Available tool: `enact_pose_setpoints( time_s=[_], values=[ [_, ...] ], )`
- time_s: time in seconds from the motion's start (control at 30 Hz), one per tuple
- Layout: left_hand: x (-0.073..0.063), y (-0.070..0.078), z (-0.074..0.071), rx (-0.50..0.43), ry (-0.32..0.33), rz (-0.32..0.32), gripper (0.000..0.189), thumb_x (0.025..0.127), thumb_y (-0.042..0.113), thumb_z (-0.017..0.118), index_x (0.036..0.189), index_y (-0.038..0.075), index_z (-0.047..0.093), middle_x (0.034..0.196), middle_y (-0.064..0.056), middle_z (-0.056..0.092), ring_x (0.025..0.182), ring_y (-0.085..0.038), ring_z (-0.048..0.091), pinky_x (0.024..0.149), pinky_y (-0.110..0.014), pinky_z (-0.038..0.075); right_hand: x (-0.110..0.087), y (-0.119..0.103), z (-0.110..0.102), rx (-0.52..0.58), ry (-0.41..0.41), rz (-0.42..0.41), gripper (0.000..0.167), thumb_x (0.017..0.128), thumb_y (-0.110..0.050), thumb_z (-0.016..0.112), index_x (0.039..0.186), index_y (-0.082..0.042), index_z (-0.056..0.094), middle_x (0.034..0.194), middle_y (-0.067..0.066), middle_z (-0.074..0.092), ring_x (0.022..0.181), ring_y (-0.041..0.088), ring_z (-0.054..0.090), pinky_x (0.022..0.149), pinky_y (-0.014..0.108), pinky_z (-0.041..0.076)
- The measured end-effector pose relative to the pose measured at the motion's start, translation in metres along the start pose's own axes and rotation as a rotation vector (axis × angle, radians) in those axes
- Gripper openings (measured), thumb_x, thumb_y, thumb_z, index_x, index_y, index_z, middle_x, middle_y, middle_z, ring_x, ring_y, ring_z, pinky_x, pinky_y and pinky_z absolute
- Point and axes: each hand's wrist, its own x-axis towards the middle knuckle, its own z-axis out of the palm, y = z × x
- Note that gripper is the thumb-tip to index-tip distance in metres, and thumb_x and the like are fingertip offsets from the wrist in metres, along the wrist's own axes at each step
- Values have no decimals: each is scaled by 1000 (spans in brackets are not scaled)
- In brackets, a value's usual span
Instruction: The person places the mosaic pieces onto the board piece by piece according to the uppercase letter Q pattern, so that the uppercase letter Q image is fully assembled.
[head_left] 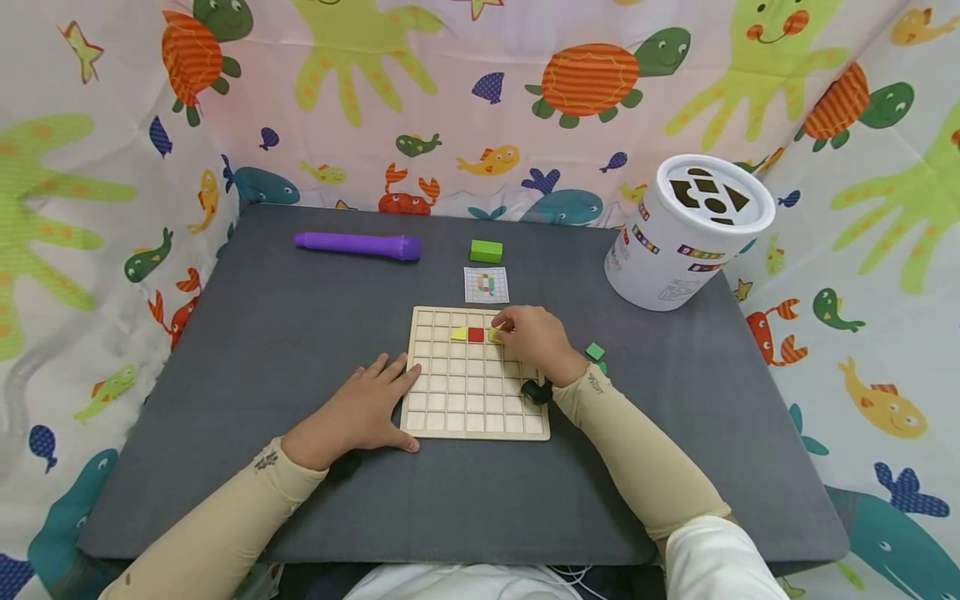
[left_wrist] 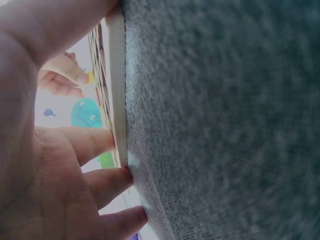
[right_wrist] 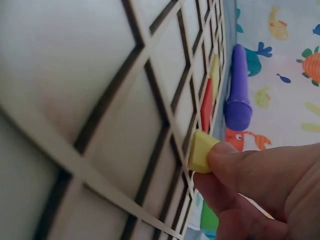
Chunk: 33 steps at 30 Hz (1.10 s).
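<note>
A wooden grid board (head_left: pixel 465 403) lies on the dark table. My right hand (head_left: pixel 534 337) pinches a small yellow block (right_wrist: pixel 201 151) between thumb and fingers, right at the grid near the board's far edge. To the left of it, a red square block (head_left: pixel 476 334) sits in a cell, with another yellow block (head_left: pixel 459 333) beside it. Along the board's left edge my left hand (head_left: pixel 367 408) rests with fingers spread, fingertips touching the rim. In the left wrist view, the board's edge (left_wrist: pixel 118 90) runs between thumb and fingers.
Behind the board lie a printed pattern card (head_left: pixel 486 285) and a green block (head_left: pixel 486 251). A purple microphone-shaped tube (head_left: pixel 358 244) lies at the back left. On the back right stands a white bucket (head_left: pixel 667 250) with a shape-cut lid. Small green blocks (head_left: pixel 595 351) lie right of the board.
</note>
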Motion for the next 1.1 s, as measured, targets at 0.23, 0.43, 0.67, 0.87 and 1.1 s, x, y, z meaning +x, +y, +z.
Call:
enact_pose_setpoints(
  time_s=[0.23, 0.43, 0.67, 0.87, 1.1],
  values=[
    [0, 4, -2, 16, 13, 19, 126, 77, 71, 86, 171, 10, 28, 175, -21, 17, 159, -50, 15, 120, -71, 24, 5, 3, -1, -58, -21, -17, 10, 100, -22, 78, 105, -19, 87, 104, -1, 78, 92, 17, 71, 76, 40, 60],
    [0, 8, -6, 26, 23, 28, 124, 77, 70, 86, 170, 9, 30, 175, -22, 19, 158, -51, 17, 120, -71, 25, 3, 2, -9, -19, -118, -96, 9, 100, -22, 78, 98, -21, 87, 105, -4, 77, 88, 14, 68, 75, 36, 58],
    [1, 9, -4, 12, 6, 31, 124, 78, 69, 86, 170, 9, 28, 175, -22, 17, 158, -51, 15, 121, -71, 23, -23, 12, -26, 96, 59, -138, 13, 103, -22, 75, 106, -14, 85, 100, -3, 75, 78, 16, 62, 67, 37, 54],
    [0, 4, -1, 17, 11, 17, 124, 78, 69, 86, 170, 9, 29, 174, -23, 18, 158, -52, 16, 120, -72, 24, -45, 28, -48, 70, 101, -135, 16, 104, -23, 73, 110, -12, 83, 91, -4, 72, 63, 14, 55, 52, 36, 46],
    [-2, 5, 0, 2, 14, 15, 125, 78, 69, 87, 170, 9, 30, 174, -24, 18, 158, -53, 15, 120, -72, 23, -72, 61, -61, -13, 67, -41, 18, 103, -21, 73, 116, -14, 84, 97, -3, 72, 69, 15, 57, 58, 36, 49]
  ],
)
